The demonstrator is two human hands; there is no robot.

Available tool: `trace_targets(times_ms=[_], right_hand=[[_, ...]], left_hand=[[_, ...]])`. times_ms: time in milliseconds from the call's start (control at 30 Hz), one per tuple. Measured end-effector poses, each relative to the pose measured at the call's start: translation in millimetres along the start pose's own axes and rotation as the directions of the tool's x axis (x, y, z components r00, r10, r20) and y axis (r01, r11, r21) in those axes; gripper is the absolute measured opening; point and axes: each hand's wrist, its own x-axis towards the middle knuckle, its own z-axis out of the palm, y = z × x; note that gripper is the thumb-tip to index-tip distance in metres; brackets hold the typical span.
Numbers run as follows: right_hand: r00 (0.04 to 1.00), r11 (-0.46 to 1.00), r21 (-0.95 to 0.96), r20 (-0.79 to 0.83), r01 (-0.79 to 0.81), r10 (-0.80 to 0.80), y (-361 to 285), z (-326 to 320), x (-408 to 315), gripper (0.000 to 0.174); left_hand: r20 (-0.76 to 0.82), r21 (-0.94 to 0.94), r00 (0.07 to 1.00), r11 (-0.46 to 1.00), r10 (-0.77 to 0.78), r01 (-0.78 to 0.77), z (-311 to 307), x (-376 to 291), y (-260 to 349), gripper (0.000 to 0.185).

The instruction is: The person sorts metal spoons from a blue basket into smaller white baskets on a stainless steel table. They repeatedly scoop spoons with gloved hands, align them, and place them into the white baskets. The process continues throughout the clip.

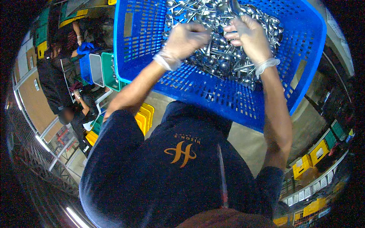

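Observation:
A large blue perforated plastic basket [199,85] stands before me, with a heap of metal spoons and other cutlery [223,67] inside. Both my hands wear clear thin gloves and are over the heap. My left hand [188,38] has its fingers curled inward above the cutlery; blur hides whether anything is in them. Opposite it, my right hand [249,37] has its fingers bent towards the left one. Several stacked cutlery pieces [233,7] meet its upper fingertips, but whether it grips them cannot be made out.
Left of the basket are green [109,67], grey [97,68] and blue bins [85,67]. Co-workers in dark clothes [54,77] are beyond them. Yellow stacked crates [145,116] sit by my left elbow, and more yellow crates [303,166] are at the far right.

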Motion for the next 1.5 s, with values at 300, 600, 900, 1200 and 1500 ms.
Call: trace_targets(times_ms=[300, 600, 900, 1200, 1500], right_hand=[[0.956, 0.974, 0.173, -0.276, 0.147, -0.095, -12, -23, 3, 0.024], [0.978, 0.942, 0.32, -0.207, 0.096, -0.029, -42, -35, -3, 0.026], [0.997, 0.999, 0.033, -0.072, 0.001, 0.001, -19, -38, 2, 0.03], [0.998, 0.964, 0.265, -0.069, 0.033, -0.016, -6, 0, 4, 0.028], [0.98, 0.945, 0.28, -0.149, 0.17, -0.132, -21, -30, 8, 0.021]], left_hand=[[0.041, 0.226, 0.947, 0.921, 0.317, -0.318, 26, 51, -47, 0.036], [-0.151, 0.776, 0.976, 0.593, -0.16, 0.217, 2, 154, -206, 0.036], [0.191, -0.005, 0.92, 0.937, -0.342, 0.349, -3, 47, -82, 0.023], [-0.053, 0.182, 0.904, 0.894, 0.424, -0.409, 47, 25, 40, 0.024], [-0.199, 0.65, 0.977, 0.737, -0.074, 0.188, -37, 211, -201, 0.059]])
